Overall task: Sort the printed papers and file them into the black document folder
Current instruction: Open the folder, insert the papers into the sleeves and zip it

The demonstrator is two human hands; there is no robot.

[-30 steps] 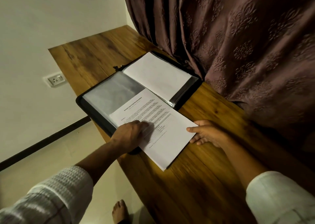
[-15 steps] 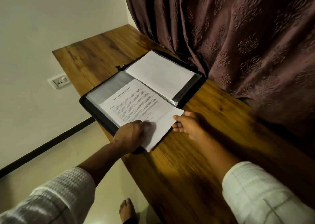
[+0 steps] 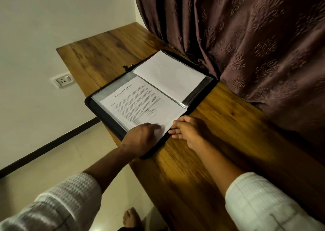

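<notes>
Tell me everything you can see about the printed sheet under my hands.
The printed sheet is white paper with a bold heading and blurred lines of black text, flat. It lies on the clear-sleeved nearer half of the open black folder, beside a blank-looking sheet. The left hand rests fingers on its near end; fingertips of the right hand touch its near edge.

The printed sheet's (image 3: 140, 104) body text is too blurred to read. The left hand (image 3: 140, 139) covers the sheet's near corner and the black folder's (image 3: 103, 114) edge beneath. Whether the right hand (image 3: 188, 128) pinches the sheet's edge or only touches it cannot be told. The curtain (image 3: 246, 46) hides the table's (image 3: 202, 169) far-right edge; the picture's bottom edge cuts off a bare foot (image 3: 131, 219)
</notes>
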